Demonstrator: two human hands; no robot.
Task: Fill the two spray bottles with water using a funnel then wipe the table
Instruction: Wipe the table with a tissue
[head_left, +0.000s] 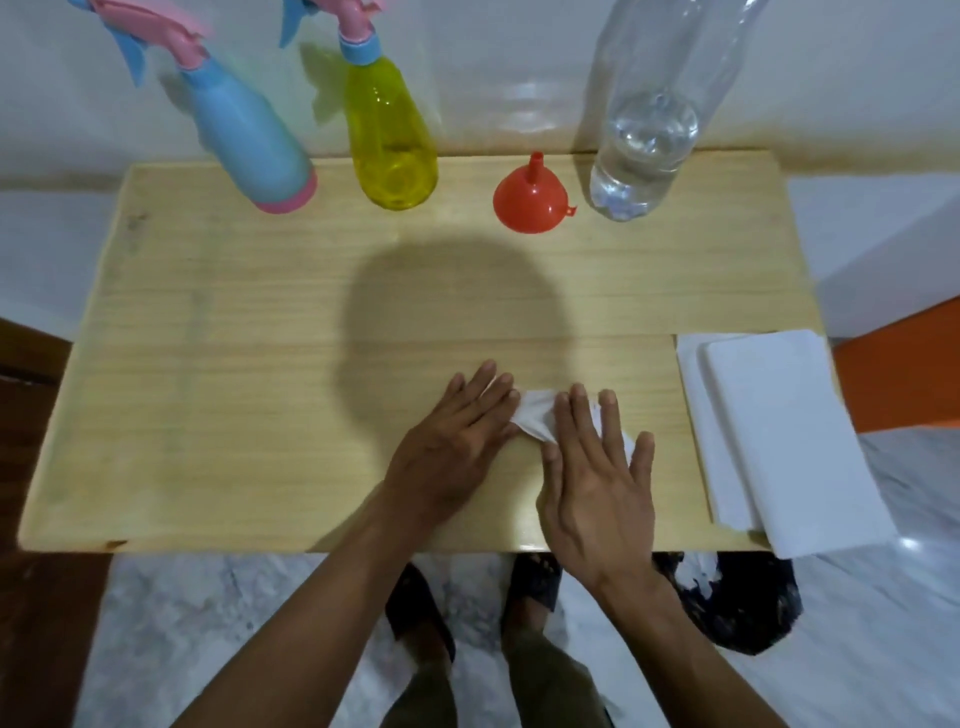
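Hands: left hand (457, 441) and right hand (597, 467) are lying flat, fingers straight, pressing a white tissue (535, 415) onto the wooden table (234, 364) — apparently flattening it for wiping | Behind the tissue: blue spray bottle (249, 135), yellow spray bottle (389, 140), red funnel (532, 200) and water bottle (644, 145) are standing in a row — nozzles fitted, seemingly parked clear.

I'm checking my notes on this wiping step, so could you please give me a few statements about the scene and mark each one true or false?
1. Both the left hand and the right hand press flat on the white tissue. True.
2. The orange funnel sits in the neck of the yellow spray bottle. False: it stands upside down on the table, between that bottle and the clear water bottle.
3. The blue spray bottle has its spray head on. True.
4. The tissue pack lies at the table's left edge. False: it lies at the right edge.
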